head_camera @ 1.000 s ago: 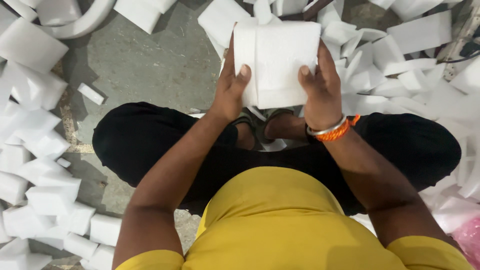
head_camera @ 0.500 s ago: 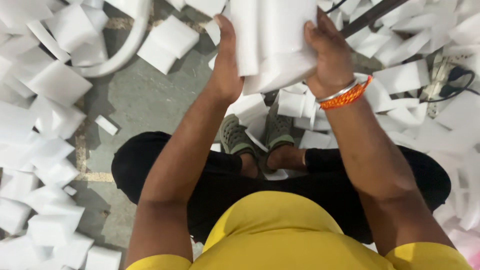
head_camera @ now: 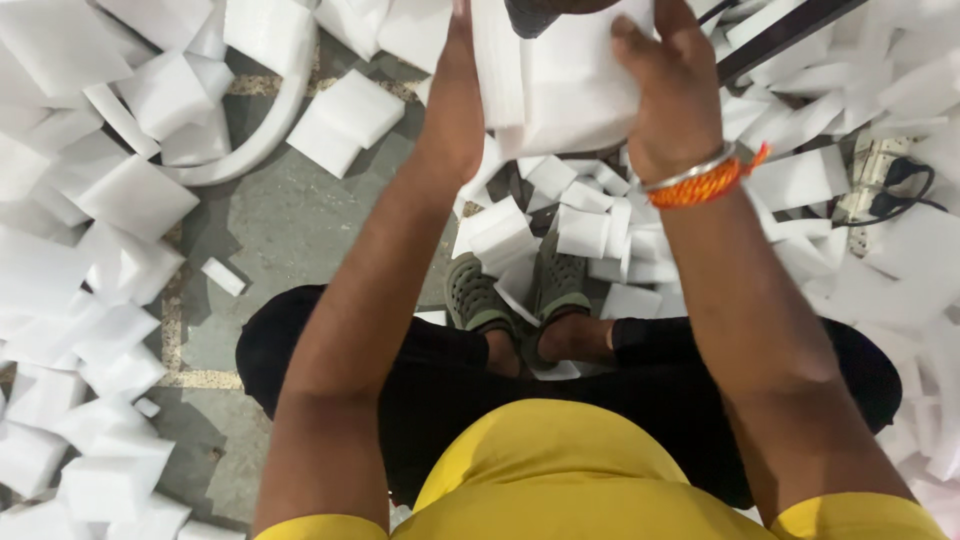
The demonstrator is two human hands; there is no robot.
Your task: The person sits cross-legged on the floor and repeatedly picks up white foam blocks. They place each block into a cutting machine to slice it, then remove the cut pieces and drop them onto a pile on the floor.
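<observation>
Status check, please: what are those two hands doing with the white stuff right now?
Left hand and right hand both gripping a white foam stack, raised. Loose foam pieces litter the floor. Nothing blocking.

- Bare grey floor [head_camera: 290, 225], left of centre: open passage.
- Scattered white foam pieces [head_camera: 110, 200] crowd the far-left and right sides.
- Curved white tube [head_camera: 270, 120] borders the open patch's far edge.
- Black cable [head_camera: 905, 190] lies far right.

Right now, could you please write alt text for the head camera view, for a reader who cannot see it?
Seen from above, a seated person's left hand and right hand grip a stack of white foam sheets between them. Below are green shoes, black trousers and a yellow shirt, with loose white foam pieces scattered over the grey floor.
</observation>
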